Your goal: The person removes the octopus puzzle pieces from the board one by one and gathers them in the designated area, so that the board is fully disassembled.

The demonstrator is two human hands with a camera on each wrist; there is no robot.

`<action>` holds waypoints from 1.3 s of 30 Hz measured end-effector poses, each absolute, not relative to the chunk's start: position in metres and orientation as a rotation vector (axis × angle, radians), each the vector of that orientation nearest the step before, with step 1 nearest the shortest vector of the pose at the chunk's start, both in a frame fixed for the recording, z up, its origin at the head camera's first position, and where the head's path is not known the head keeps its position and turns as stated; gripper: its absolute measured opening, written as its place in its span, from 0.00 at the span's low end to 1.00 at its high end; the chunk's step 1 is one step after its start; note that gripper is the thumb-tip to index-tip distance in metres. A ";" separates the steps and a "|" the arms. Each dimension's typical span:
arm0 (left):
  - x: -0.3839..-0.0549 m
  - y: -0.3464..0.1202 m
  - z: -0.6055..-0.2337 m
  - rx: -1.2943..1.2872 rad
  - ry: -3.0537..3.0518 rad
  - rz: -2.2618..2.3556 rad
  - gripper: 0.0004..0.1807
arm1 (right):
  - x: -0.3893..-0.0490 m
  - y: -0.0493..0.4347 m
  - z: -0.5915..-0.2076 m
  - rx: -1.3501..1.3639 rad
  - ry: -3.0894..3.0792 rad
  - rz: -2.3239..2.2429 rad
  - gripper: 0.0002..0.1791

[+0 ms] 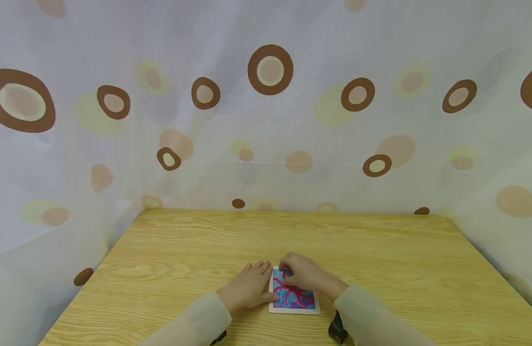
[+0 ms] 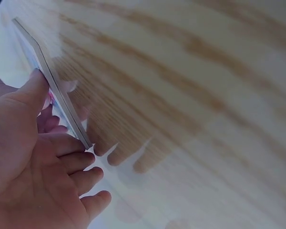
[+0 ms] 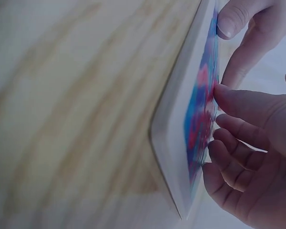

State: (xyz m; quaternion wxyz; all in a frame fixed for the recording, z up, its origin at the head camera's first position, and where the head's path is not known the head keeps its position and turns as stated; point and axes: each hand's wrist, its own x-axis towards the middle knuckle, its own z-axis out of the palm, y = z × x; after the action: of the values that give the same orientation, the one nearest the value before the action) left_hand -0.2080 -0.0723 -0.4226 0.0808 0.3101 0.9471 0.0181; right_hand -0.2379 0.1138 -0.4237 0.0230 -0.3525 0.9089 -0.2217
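A flat picture board (image 1: 294, 311) with a white border lies on the wooden table; its picture (image 1: 295, 294) shows a pink octopus on blue and purple. My left hand (image 1: 248, 287) rests along the board's left side, its thumb on the left part of the picture, its fingers extended past the edge. My right hand (image 1: 307, 274) is over the upper part of the board, fingers bent. In the right wrist view, the right thumb and fingertips (image 3: 214, 148) touch the picture surface, set apart from each other. No separate thing shows between them.
The wood-grained table (image 1: 184, 250) extends around the board on all sides. A white curtain (image 1: 266, 125) with brown, yellow and pink circles hangs behind the table and along both sides. A black strap piece (image 1: 337, 329) shows under the right sleeve.
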 end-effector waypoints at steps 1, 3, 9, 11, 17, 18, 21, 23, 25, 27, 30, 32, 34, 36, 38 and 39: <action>-0.208 -0.072 -0.422 0.927 2.831 0.056 0.42 | -0.238 0.114 -0.424 -1.097 2.810 -0.702 0.10; -0.207 -0.072 -0.422 0.928 2.829 0.057 0.42 | -0.239 0.116 -0.425 -1.102 2.797 -0.738 0.10; -0.208 -0.072 -0.424 0.929 2.830 0.043 0.42 | -0.241 0.115 -0.426 -0.989 2.758 -0.819 0.10; -0.208 -0.072 -0.424 0.927 2.829 0.046 0.42 | -0.242 0.115 -0.426 -0.968 2.751 -0.838 0.10; -0.208 -0.072 -0.425 0.927 2.825 0.064 0.42 | -0.244 0.115 -0.427 -0.940 2.742 -0.877 0.09; -0.209 -0.072 -0.425 0.926 2.825 0.066 0.42 | -0.245 0.115 -0.428 -0.937 2.742 -0.884 0.09; -0.210 -0.072 -0.426 0.926 2.823 0.070 0.42 | -0.246 0.114 -0.429 -0.919 2.734 -0.914 0.08; -0.210 -0.072 -0.427 0.925 2.823 0.068 0.43 | -0.247 0.114 -0.429 -0.897 2.718 -0.962 0.08; -0.211 -0.072 -0.428 0.925 2.823 0.062 0.43 | -0.247 0.114 -0.427 -0.863 2.690 -1.031 0.08; -0.211 -0.072 -0.428 0.921 2.822 0.061 0.43 | -0.248 0.115 -0.426 -0.830 2.667 -1.093 0.06; -0.211 -0.071 -0.426 0.916 2.815 0.062 0.43 | -0.248 0.118 -0.423 -0.765 2.634 -1.175 0.03; -0.211 -0.071 -0.425 0.908 2.809 0.067 0.43 | -0.249 0.120 -0.423 -0.728 2.612 -1.205 0.01; -0.210 -0.071 -0.424 0.899 2.804 0.072 0.43 | -0.250 0.124 -0.423 -0.688 2.566 -1.248 0.02; -0.210 -0.071 -0.423 0.891 2.800 0.078 0.43 | -0.252 0.129 -0.422 -0.661 2.512 -1.289 0.04; -0.210 -0.071 -0.423 0.887 2.797 0.085 0.43 | -0.254 0.136 -0.420 -0.637 2.452 -1.345 0.06; -0.210 -0.071 -0.423 0.885 2.796 0.089 0.42 | -0.255 0.141 -0.419 -0.628 2.428 -1.371 0.06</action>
State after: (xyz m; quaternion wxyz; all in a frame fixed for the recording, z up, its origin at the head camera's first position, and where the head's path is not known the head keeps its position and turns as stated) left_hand -0.2096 -0.0709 -0.4231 0.1037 0.3000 0.9478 0.0301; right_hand -0.2554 0.1406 -0.4190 0.1413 -0.2175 0.8409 -0.4750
